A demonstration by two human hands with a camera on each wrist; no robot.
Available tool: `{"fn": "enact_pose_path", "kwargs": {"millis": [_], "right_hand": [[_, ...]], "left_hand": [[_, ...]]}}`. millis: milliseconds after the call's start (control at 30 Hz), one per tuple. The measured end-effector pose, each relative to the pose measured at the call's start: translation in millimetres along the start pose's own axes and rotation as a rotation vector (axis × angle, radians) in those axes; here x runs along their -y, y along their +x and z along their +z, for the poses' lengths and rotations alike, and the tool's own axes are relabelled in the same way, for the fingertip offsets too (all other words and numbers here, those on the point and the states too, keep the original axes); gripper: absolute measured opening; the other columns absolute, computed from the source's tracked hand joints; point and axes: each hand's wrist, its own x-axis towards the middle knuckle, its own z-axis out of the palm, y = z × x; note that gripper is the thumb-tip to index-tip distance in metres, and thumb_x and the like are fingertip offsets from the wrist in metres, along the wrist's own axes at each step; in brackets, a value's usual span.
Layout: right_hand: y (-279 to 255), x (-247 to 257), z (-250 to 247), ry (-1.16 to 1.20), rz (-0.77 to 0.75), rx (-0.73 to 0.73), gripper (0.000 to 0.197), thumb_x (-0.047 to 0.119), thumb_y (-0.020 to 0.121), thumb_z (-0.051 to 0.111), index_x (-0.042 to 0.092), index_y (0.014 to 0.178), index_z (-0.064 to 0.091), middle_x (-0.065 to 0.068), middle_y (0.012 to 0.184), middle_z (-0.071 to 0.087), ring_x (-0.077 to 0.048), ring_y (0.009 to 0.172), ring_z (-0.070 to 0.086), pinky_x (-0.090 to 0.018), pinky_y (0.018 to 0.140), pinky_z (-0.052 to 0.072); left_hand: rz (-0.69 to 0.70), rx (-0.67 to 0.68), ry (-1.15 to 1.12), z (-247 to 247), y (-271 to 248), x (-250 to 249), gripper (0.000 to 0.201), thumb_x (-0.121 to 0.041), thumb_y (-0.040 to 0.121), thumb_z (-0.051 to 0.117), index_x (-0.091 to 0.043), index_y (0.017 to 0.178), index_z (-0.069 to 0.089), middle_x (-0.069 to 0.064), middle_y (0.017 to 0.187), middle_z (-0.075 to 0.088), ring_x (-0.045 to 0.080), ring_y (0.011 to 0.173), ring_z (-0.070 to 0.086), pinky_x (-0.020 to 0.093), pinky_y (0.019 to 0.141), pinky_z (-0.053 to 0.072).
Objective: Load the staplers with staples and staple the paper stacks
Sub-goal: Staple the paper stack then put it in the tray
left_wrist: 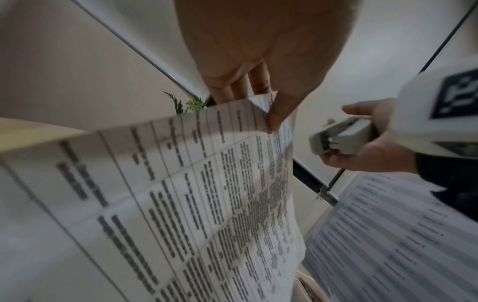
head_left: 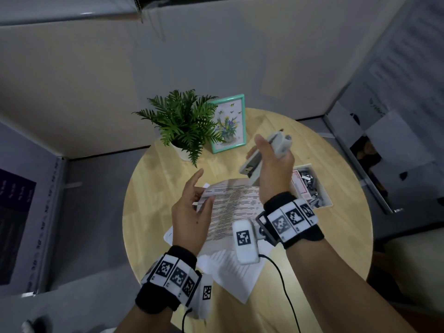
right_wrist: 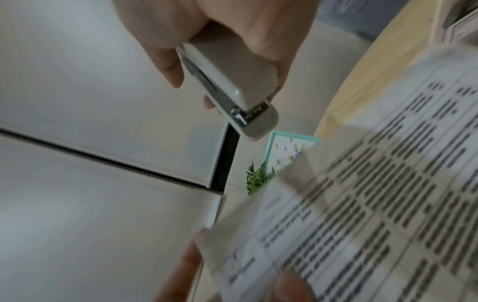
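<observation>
My left hand (head_left: 200, 200) pinches the top corner of a printed paper stack (head_left: 235, 203) and holds that corner lifted off the round wooden table (head_left: 153, 212). In the left wrist view the thumb presses the paper stack (left_wrist: 194, 194) against the fingers (left_wrist: 238, 90). To the right and slightly above, my right hand (head_left: 254, 150) grips a pale grey stapler (head_left: 249, 167), nose pointing down-left toward the lifted corner, a short gap away. Its metal mouth shows on the stapler (right_wrist: 240, 85) in the right wrist view, apart from the blurred paper (right_wrist: 362, 204).
A second printed stack (head_left: 230, 270) lies on the table near me. An open box of staples (head_left: 310, 186) sits at the right, behind my right wrist. A potted fern (head_left: 182, 123) and a teal picture frame (head_left: 230, 123) stand at the table's far side. Cardboard walls surround it.
</observation>
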Motion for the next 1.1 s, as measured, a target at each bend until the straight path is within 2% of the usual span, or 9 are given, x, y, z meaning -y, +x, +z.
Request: {"fn": "enact_pose_path", "kwargs": {"millis": [167,267,333,400,500,600,767,900,1100], "right_hand": [[-4,1,-25,-0.032,0.200,0.056,0.020,0.023,0.078,0.074,0.020,0.066,0.058,-0.010,0.063,0.064,-0.024,0.052,0.056,-0.038,0.061,0.051],[-15,-2,-27,-0.109,0.352,0.184,0.020,0.030,0.074,0.077,0.015,0.079,0.065,-0.013,0.074,0.072,-0.028,0.064,0.061,-0.046,0.064,0.053],[-20,0,-26,-0.091,0.381,0.212,0.019,0.027,0.075,0.076,0.012,0.077,0.065,-0.009,0.066,0.070,-0.024,0.059,0.060,-0.034,0.050,0.051],[-22,1,-26,-0.055,0.379,0.227,0.017,0.022,0.075,0.076,0.011,0.073,0.063,-0.008,0.061,0.064,-0.022,0.052,0.058,-0.029,0.045,0.046],[-23,3,-27,-0.042,0.376,0.238,0.017,0.017,0.071,0.078,0.012,0.073,0.062,-0.010,0.063,0.058,-0.025,0.054,0.054,-0.029,0.050,0.043],[-25,9,-30,-0.017,0.370,0.261,0.017,0.007,0.073,0.074,0.010,0.067,0.059,-0.009,0.058,0.053,-0.024,0.046,0.050,-0.026,0.045,0.041],[-29,18,-30,-0.010,0.298,0.294,0.020,0.002,0.069,0.075,0.012,0.060,0.060,-0.013,0.060,0.053,-0.027,0.056,0.051,-0.041,0.059,0.042],[-28,23,-29,-0.093,0.235,0.310,0.020,0.003,0.063,0.078,0.010,0.066,0.059,-0.022,0.069,0.056,-0.028,0.053,0.051,-0.029,0.046,0.043],[-27,19,-31,-0.153,0.124,0.311,0.027,0.002,0.062,0.080,0.002,0.078,0.058,-0.016,0.067,0.048,-0.030,0.059,0.054,-0.052,0.054,0.051]], "left_hand": [[0.145,-0.110,0.109,0,8,-14,0.027,0.008,0.087,0.059,-0.009,0.104,0.069,0.006,0.095,0.067,-0.009,0.088,0.059,0.001,0.071,0.042],[0.283,-0.144,0.152,2,11,-21,0.030,0.013,0.082,0.057,-0.006,0.098,0.073,0.006,0.090,0.065,0.004,0.084,0.060,0.010,0.076,0.046],[0.373,-0.141,0.160,4,10,-25,0.031,0.014,0.079,0.055,-0.004,0.095,0.074,0.008,0.090,0.063,0.012,0.084,0.060,0.016,0.074,0.049],[0.456,-0.138,0.159,6,7,-29,0.035,0.015,0.075,0.052,-0.006,0.093,0.074,0.011,0.092,0.063,0.012,0.086,0.060,0.016,0.072,0.050],[0.521,-0.136,0.125,9,3,-31,0.039,0.015,0.075,0.050,-0.013,0.095,0.069,0.015,0.093,0.065,0.013,0.092,0.062,0.012,0.080,0.050],[0.536,-0.142,0.099,10,0,-34,0.037,0.015,0.075,0.050,-0.010,0.094,0.071,0.016,0.094,0.066,0.014,0.093,0.064,0.012,0.084,0.049],[0.536,-0.177,0.114,13,-1,-39,0.031,0.015,0.074,0.049,0.003,0.087,0.074,0.012,0.092,0.065,0.013,0.090,0.064,0.011,0.085,0.049],[0.503,-0.188,0.110,14,1,-40,0.030,0.015,0.073,0.050,0.003,0.087,0.074,0.009,0.093,0.064,0.010,0.089,0.063,0.010,0.085,0.048],[0.480,-0.196,0.114,16,3,-40,0.029,0.014,0.074,0.051,0.002,0.087,0.074,0.008,0.092,0.065,0.009,0.087,0.062,0.012,0.083,0.048]]}}
